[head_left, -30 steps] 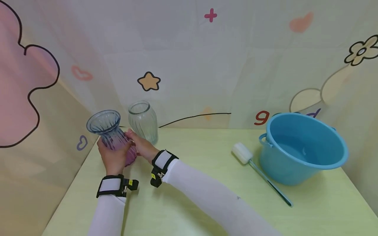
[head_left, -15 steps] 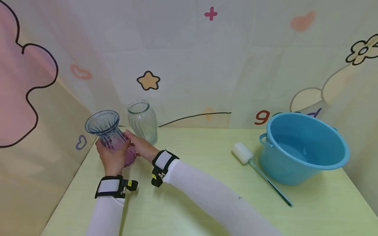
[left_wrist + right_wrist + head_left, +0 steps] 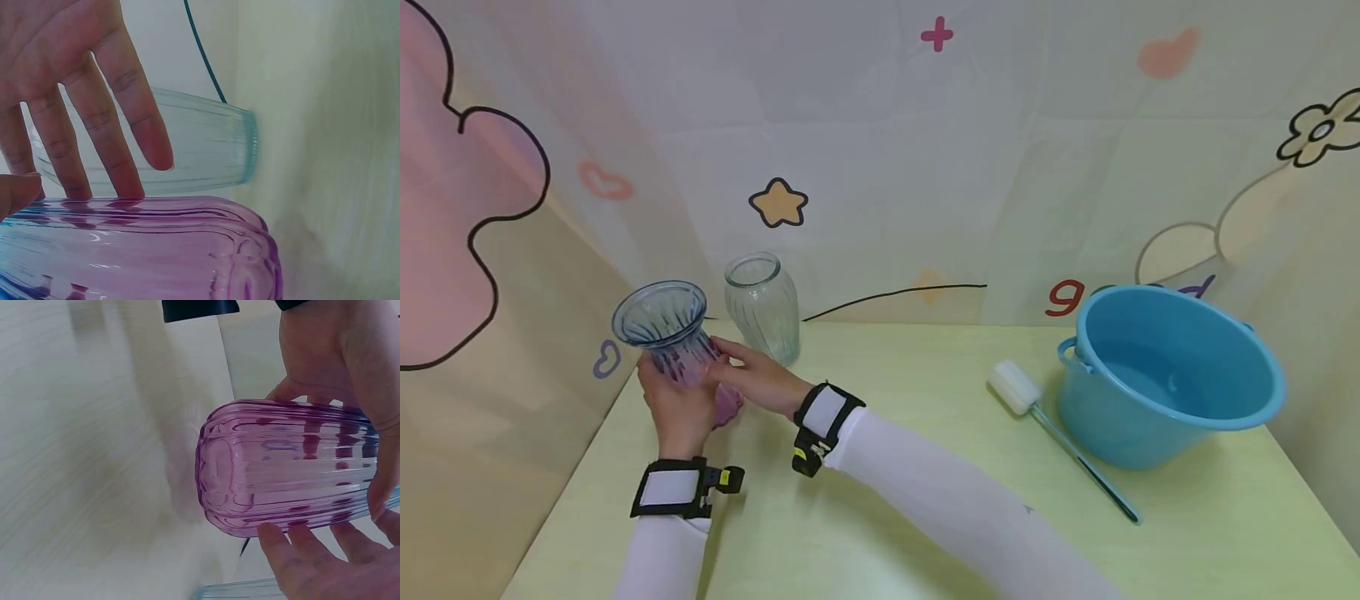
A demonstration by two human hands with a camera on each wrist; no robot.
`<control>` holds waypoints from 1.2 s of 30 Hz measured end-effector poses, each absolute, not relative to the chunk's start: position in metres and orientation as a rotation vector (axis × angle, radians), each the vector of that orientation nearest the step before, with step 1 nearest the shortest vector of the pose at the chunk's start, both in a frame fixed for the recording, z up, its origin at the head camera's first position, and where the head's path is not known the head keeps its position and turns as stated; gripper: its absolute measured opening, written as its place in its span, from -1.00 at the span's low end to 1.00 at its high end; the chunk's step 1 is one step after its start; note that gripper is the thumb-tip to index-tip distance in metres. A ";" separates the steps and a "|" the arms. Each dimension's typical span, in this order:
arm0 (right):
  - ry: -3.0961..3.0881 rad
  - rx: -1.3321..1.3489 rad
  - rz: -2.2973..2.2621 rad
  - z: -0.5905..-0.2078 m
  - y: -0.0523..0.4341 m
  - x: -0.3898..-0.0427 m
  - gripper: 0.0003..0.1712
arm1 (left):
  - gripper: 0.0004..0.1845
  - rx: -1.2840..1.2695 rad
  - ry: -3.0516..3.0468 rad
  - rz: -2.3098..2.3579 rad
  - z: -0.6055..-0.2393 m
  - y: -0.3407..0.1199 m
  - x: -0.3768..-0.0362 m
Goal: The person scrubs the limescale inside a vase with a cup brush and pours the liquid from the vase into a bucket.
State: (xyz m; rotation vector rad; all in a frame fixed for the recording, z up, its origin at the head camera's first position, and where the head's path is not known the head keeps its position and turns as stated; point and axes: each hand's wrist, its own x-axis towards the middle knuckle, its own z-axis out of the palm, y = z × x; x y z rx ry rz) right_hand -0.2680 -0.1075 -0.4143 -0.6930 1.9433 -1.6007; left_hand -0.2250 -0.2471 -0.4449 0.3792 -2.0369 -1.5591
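A ribbed glass vase (image 3: 681, 346), blue at its flared mouth and pink at the base, leans to the left in the head view. My left hand (image 3: 677, 408) grips its body, the fingers wrapped round the far side. From the right, my right hand (image 3: 760, 379) touches the vase; its straight, spread fingers (image 3: 103, 119) meet the ribbed side in the left wrist view. The pink base (image 3: 219, 469) shows uncovered in the right wrist view. A clear ribbed glass jar (image 3: 765, 312) stands upright just behind the hands.
On the right of the pale table (image 3: 895, 417) stands a blue bucket (image 3: 1120, 425) with a side handle. A white-headed bottle brush (image 3: 1015, 387) lies beside it, handle pointing toward the front right. A patterned curtain (image 3: 865, 150) hangs behind the table.
The vase and left hand have shifted slightly left and nearer. My right hand has slid a little over the vase, its thumb now by the left thumb.
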 end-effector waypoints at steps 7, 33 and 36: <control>2.050 -0.735 -1.598 -0.407 -0.100 -0.258 -0.25 | -0.02 0.319 -2.033 -1.468 -0.435 -0.239 -0.219; 2.330 -0.710 -1.519 -0.396 -0.060 -0.248 -0.18 | -0.17 0.076 -2.194 -1.453 -0.422 -0.200 -0.190; 2.314 -0.724 -1.533 -0.397 -0.056 -0.247 -0.17 | -0.15 0.065 -2.185 -1.497 -0.423 -0.196 -0.188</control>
